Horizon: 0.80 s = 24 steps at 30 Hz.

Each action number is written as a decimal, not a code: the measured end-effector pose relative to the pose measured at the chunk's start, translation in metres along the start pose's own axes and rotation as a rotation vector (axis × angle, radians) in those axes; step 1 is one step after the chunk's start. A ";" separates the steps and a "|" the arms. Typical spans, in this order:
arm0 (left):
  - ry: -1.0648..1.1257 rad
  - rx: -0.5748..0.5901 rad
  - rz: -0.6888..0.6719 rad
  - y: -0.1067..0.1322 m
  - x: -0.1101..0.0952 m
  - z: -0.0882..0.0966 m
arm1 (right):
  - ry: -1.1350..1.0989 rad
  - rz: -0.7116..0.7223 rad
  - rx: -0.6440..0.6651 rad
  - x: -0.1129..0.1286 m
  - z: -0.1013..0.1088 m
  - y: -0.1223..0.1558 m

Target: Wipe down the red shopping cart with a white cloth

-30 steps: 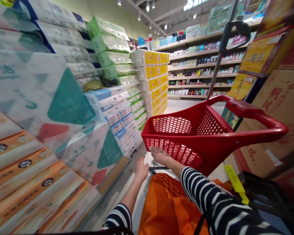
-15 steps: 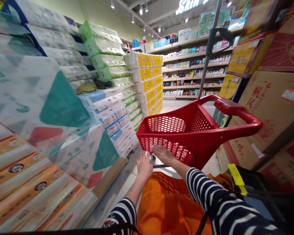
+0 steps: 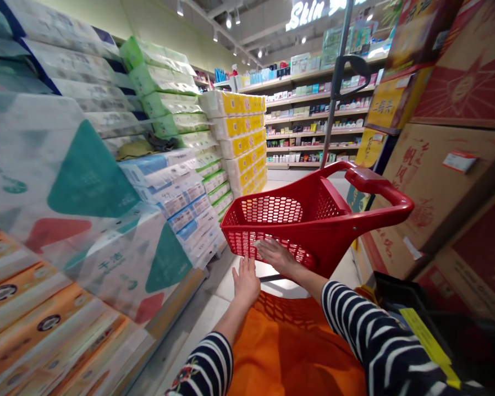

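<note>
A red shopping basket with perforated sides and a thick looped handle stands in front of me. My right hand lies flat against its near side, fingers stretched out to the left. A small pale patch shows by those fingertips, too small to name. Just below the basket's lower left edge is my left hand, fingers spread and pointing up; whether it touches the basket I cannot tell. Under my forearms spreads orange cloth, with an orange-red perforated rim beyond it.
Stacked tissue packs line the left side, with yellow-and-white packs farther on. Cardboard cartons rise on the right. A grey pole stands behind the basket, and product shelves fill the back. A yellow tag hangs at lower right.
The basket, pole and shelves appear shifted left in view. Along the basket's side, my right hand has moved slightly toward its handle end. My left hand sits a little lower against the basket.
</note>
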<state>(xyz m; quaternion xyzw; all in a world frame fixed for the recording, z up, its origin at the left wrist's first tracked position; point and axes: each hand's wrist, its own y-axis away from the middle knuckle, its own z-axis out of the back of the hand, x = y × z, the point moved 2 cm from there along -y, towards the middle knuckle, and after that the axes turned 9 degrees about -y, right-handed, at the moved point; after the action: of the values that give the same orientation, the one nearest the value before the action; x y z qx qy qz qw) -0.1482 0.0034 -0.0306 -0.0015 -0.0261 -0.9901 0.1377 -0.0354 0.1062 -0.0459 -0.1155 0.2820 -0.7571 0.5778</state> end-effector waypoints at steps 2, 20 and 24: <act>-0.006 0.002 -0.038 0.004 -0.007 -0.003 | 0.010 -0.045 0.083 0.009 -0.017 0.028; -0.087 -0.016 -0.186 0.018 -0.052 -0.002 | 0.046 -0.091 0.025 -0.004 0.021 0.083; -0.097 0.007 -0.232 0.022 -0.062 -0.009 | 0.023 -0.178 0.099 0.006 0.005 0.107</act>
<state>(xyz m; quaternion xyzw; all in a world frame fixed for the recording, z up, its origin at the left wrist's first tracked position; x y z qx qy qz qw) -0.0822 -0.0011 -0.0387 -0.0458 -0.0361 -0.9981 0.0210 0.0521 0.0808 -0.1024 -0.1027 0.2394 -0.8197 0.5102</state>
